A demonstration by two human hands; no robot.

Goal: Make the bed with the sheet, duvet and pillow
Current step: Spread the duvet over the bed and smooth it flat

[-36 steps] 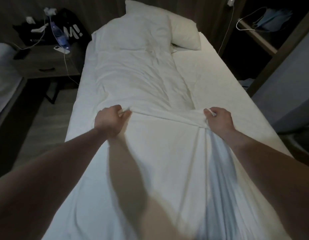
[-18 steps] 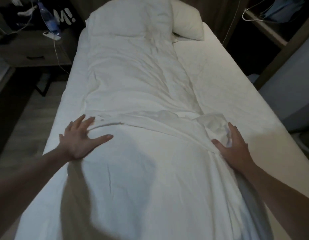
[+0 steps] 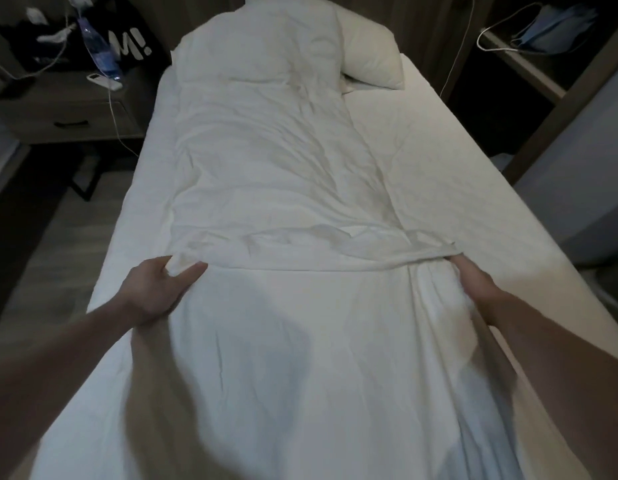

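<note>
A white duvet point(image 3: 266, 161) lies lengthwise down the middle of the bed, folded narrow, its near end crumpled in a fold across the bed. My left hand point(image 3: 155, 289) pinches the left corner of that fold between thumb and fingers. My right hand point(image 3: 474, 282) grips the bunched right end of the same fold. A white pillow point(image 3: 370, 60) sits at the head, half covered by the duvet's far end. The white sheet point(image 3: 456, 168) covers the mattress and shows bare on the right side.
A bedside table point(image 3: 68, 105) stands at the left with a water bottle point(image 3: 99, 53), a dark bag and cables. A wooden shelf point(image 3: 529, 53) with a blue cloth is at the right, and a grey wall panel point(image 3: 584, 168) runs beside the bed.
My left hand went from lying flat and spread on the duvet to pinching its corner. My right hand closed on the bunched right end. The view shifted slightly.
</note>
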